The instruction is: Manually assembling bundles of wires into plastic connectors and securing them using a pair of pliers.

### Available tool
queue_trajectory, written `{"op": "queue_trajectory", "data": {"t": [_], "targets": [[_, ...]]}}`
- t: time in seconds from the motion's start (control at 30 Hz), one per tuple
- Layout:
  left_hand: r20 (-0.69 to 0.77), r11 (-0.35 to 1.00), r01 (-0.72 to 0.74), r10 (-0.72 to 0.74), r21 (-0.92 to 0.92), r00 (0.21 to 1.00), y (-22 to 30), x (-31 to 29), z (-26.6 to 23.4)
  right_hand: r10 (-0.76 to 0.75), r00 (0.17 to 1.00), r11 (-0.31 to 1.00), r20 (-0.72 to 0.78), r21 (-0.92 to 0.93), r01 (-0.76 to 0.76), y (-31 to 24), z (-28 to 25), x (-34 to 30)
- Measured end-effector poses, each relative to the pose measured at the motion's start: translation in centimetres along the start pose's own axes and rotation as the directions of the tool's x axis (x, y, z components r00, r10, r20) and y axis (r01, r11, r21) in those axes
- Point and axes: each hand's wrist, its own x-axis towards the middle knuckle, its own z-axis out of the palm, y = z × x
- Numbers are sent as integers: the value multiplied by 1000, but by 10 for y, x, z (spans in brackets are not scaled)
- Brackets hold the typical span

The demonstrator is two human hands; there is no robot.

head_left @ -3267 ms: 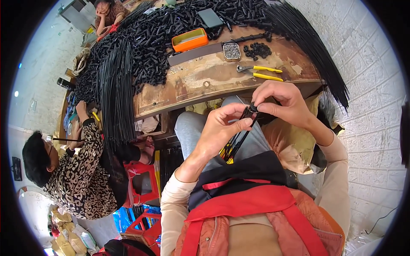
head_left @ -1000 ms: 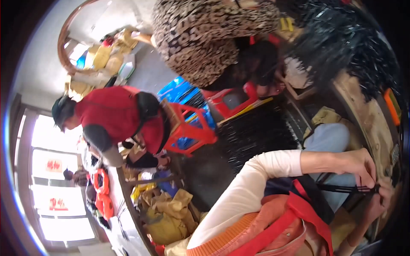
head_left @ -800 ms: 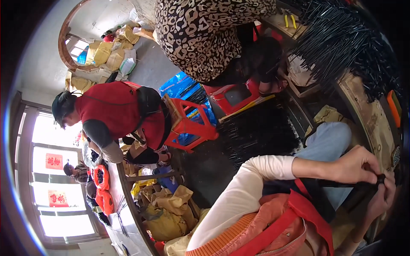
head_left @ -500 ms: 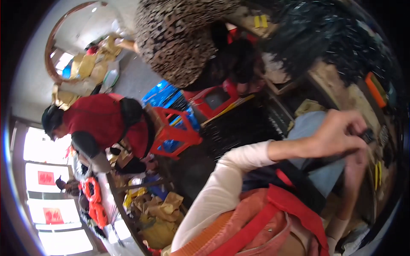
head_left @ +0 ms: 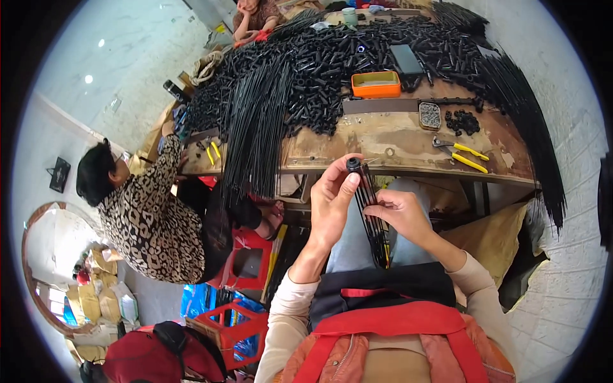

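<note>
Upright over my lap is a folded black umbrella frame (head_left: 377,239), its thin ribs bunched below a round hub (head_left: 353,165). My left hand (head_left: 331,207) is closed round its upper end, thumb and fingers gripping just beneath the hub. From the other side, my right hand (head_left: 407,217) pinches the ribs partway down. Some of those fingertips are hidden by the ribs. On the bench beyond, yellow-handled pliers (head_left: 463,155) lie near a small tin of metal bits (head_left: 430,116) and a cluster of small black rings (head_left: 462,122).
A wooden bench (head_left: 325,150) carries heaped black parts (head_left: 319,83), bundles of long rods (head_left: 255,121), and an orange tray (head_left: 375,84). One person in a patterned top (head_left: 156,223) sits left; another (head_left: 255,18) is across the bench. A red stool (head_left: 246,265) stands left.
My view has swung round from the room at the left to face the bench. Both hands, formerly close together at the right, now show in the middle with the umbrella frame upright between them.
</note>
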Motion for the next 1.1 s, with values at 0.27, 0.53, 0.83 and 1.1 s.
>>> {"op": "queue_trajectory", "data": {"t": [0.27,0.53,0.83,1.1], "targets": [[-40,990,-39,45,133,998,-3,0,12,-1,997,986,-77,-164,-11,1,6,5],[9,998,14,-15,68,1000,-30,10,5,-102,982,979,-158,-191,71,34,9,14],[-50,967,-14,28,254,998,-38,34,7,-451,890,542,-62,-811,218,35,-86,1],[424,987,79,-132,140,896,-49,21,9,-333,893,399,-303,-903,-158,29,-200,-25]]}}
